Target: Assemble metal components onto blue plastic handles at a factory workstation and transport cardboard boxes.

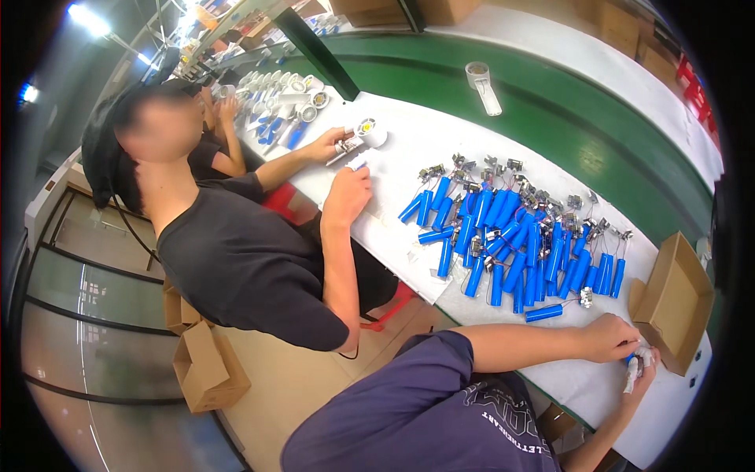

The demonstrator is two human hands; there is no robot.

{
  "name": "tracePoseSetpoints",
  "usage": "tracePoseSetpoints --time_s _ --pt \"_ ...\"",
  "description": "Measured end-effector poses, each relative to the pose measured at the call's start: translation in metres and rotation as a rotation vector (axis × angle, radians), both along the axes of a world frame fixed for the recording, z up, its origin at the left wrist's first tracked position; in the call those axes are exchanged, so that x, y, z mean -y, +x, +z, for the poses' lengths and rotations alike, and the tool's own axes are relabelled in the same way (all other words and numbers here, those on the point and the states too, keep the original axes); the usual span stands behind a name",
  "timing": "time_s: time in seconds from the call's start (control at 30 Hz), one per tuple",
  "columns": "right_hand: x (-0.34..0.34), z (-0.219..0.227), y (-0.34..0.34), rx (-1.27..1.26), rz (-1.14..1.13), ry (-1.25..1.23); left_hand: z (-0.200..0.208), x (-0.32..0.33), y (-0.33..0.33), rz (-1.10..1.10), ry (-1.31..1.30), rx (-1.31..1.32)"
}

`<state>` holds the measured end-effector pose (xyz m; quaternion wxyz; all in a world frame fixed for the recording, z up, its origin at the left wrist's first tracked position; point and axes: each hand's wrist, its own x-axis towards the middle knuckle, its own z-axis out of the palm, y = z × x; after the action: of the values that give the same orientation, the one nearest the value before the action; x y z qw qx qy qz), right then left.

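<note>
My left hand (612, 338) reaches across the white table at the lower right, its fingers pinched together beside my right hand. In my right hand (646, 376) the fingers are curled round a small object with a bit of blue and a whitish wrapping or strip (631, 377). Most of that object is hidden by the fingers, so its kind is unclear. Left of my hands lies a heap of blue cylindrical battery cells (515, 263), wired to small metal and circuit parts. One blue cell (544, 313) lies at the heap's near edge, closest to my left hand.
An open cardboard box (678, 303) stands just beyond my hands. A green conveyor belt (566, 118) runs behind the white tabletop (409, 157), carrying a white handheld fan body (484, 88). On the left a co-worker (244, 244) holds a white round-headed housing (370, 135).
</note>
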<state>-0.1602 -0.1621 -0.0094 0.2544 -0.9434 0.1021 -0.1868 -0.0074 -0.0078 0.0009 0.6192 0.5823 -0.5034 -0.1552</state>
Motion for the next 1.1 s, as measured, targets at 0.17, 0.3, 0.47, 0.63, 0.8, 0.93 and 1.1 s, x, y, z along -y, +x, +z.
tracePoseSetpoints --time_s 0.17,0.3,0.47,0.63,0.8,0.93,1.1 --pt "-0.046 0.010 0.022 0.144 -0.101 0.488 0.002 0.003 -0.003 -0.061 -0.061 -0.096" --pt "-0.048 0.023 0.022 0.053 -0.080 0.724 0.011 -0.001 0.004 -0.049 -0.062 -0.322" --pt "-0.044 0.001 0.015 0.025 -0.002 0.921 0.006 -0.001 0.003 -0.144 0.009 -0.325" --pt "-0.054 0.032 0.017 -0.166 -0.122 1.205 0.008 -0.003 0.007 -0.194 0.051 -0.319" --pt "-0.037 -0.010 0.008 0.032 -0.211 1.203 0.001 0.003 0.002 -0.164 0.038 -0.184" --pt "-0.043 -0.003 0.010 0.047 -0.157 1.187 0.004 -0.002 0.001 -0.088 0.089 0.029" --pt "-0.033 -0.011 0.005 0.045 -0.187 1.288 -0.002 -0.005 0.006 -0.047 0.021 0.079"
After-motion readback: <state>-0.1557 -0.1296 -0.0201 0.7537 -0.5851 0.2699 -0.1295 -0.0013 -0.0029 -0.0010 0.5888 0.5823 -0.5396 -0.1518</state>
